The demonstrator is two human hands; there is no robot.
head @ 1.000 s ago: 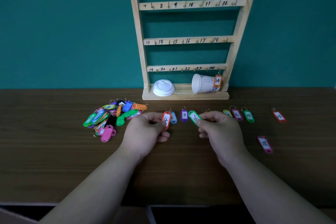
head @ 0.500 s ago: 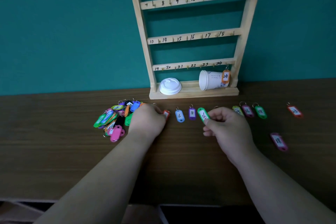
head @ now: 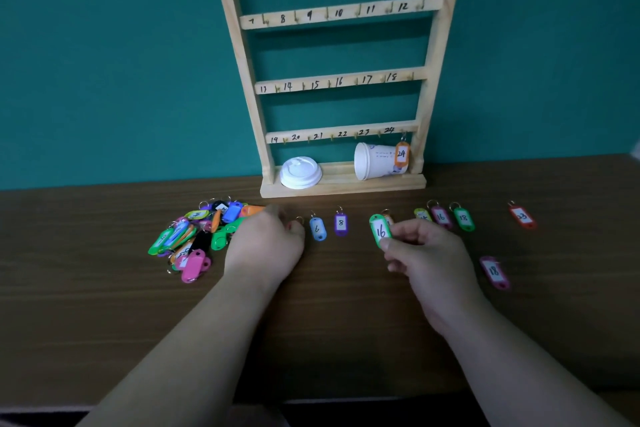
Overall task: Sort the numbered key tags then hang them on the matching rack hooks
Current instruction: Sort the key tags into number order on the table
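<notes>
At the far edge of the table stands the wooden rack, and a pile of key tags lies left of centre. The right hand has its grip closed on green tag 16, pinched between thumb and fingers. The left hand curls over a red tag just left of blue tag 6; I cannot tell whether that grip holds it.

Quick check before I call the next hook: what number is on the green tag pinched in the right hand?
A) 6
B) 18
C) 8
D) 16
D: the green tag, pinched between the thumb and fingers of the right hand, has a white label that reads 16.
</notes>
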